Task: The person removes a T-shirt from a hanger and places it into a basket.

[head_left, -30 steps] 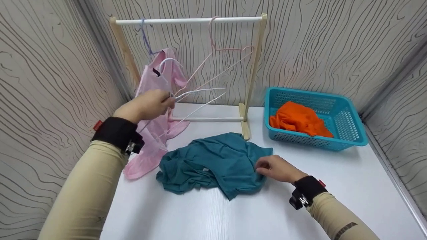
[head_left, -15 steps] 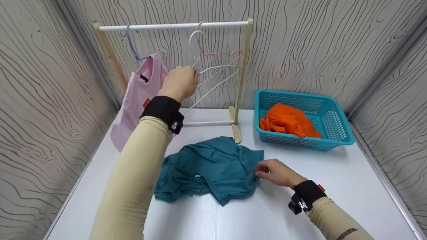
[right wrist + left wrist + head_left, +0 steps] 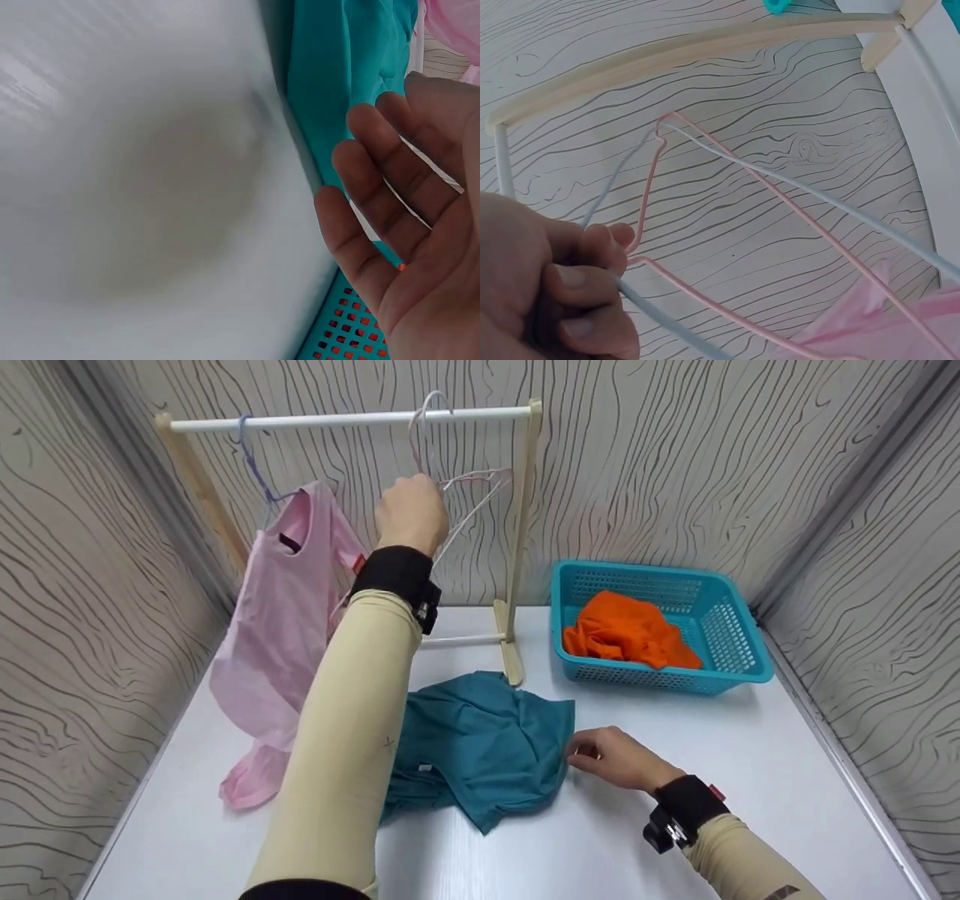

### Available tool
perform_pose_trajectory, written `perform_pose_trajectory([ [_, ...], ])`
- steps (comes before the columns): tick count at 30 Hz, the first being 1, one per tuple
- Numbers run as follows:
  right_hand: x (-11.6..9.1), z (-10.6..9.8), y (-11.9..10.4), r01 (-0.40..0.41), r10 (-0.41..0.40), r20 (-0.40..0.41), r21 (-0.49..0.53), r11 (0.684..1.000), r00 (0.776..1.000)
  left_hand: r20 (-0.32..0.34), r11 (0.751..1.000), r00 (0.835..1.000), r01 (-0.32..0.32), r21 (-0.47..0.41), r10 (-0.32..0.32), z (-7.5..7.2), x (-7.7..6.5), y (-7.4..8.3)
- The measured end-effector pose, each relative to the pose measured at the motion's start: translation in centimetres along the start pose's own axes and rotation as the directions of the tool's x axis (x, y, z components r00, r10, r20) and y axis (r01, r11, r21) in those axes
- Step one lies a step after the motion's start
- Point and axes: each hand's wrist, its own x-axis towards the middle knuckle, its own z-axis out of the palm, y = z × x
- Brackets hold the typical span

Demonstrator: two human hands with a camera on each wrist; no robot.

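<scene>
My left hand (image 3: 412, 514) is raised at the rack's rail (image 3: 330, 420), fingers curled round a white wire hanger (image 3: 817, 192). The hanger's hook overlaps the rail in the head view, right beside the hook of a pink hanger (image 3: 646, 187). In the left wrist view the two hangers cross. A crumpled teal garment (image 3: 480, 742) lies on the table, partly hidden by my left forearm. At its right edge, my right hand (image 3: 619, 757) rests with loosely bent fingers and holds nothing.
A pink shirt (image 3: 277, 607) hangs from a purple hanger (image 3: 251, 461) at the rack's left, its lower end near the table. A turquoise basket (image 3: 735, 596) with an orange cloth (image 3: 626, 630) stands at the back right. Patterned walls enclose the table (image 3: 480, 870).
My left hand has carried the white hanger up and rightward from in front of the pink shirt to the rail. My right hand stays beside the teal garment. The head view has shifted slightly.
</scene>
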Motion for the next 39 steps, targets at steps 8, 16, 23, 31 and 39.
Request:
perform_pose_trajectory([
  [8,0.1,-0.1,-0.4,0.034,-0.035,-0.023,-0.051,0.998,0.999,0.065,1.0,0.998,0.016,-0.003,-0.016,-1.8,0.4,-0.3],
  [16,0.0,0.2,-0.4,-0.001,0.001,0.007,-0.031,1.0,1.0,0.184,0.999,0.982,0.038,0.028,-0.043,-3.8,0.1,-0.8],
  [23,0.1,0.5,-0.3,-0.04,0.04,0.021,-0.012,0.999,0.999,0.251,0.997,0.966,0.036,0.067,-0.051,-4.2,0.1,-1.3],
  [31,0.2,1.0,-0.1,-0.034,0.034,0.035,0.011,0.999,0.999,0.273,0.999,0.961,0.02,0.051,-0.033,-3.0,-0.3,-1.6],
  [39,0.6,1.2,0.3,-0.034,0.033,0.055,0.022,0.999,0.998,0.265,0.995,0.962,-0.08,0.054,0.063,-1.7,-0.8,-2.2],
])
